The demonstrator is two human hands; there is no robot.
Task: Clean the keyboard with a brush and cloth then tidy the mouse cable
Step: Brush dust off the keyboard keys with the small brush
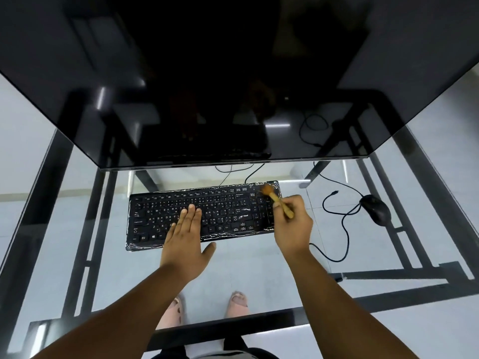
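Observation:
A black keyboard (223, 208) in a clear plastic wrap lies on the glass desk (248, 260). My left hand (185, 237) rests flat on its lower middle keys, fingers straight. My right hand (294, 224) grips a small wooden brush (277, 200). The brush's bristles touch the keyboard's top right corner. A black mouse (375, 209) sits to the right, and its cable (342, 224) loops loosely across the glass. No cloth is in view.
A large dark monitor (233, 86) hangs over the back of the desk, just behind the keyboard. The desk's black metal frame (404, 274) shows through the glass, as do my feet on the floor below.

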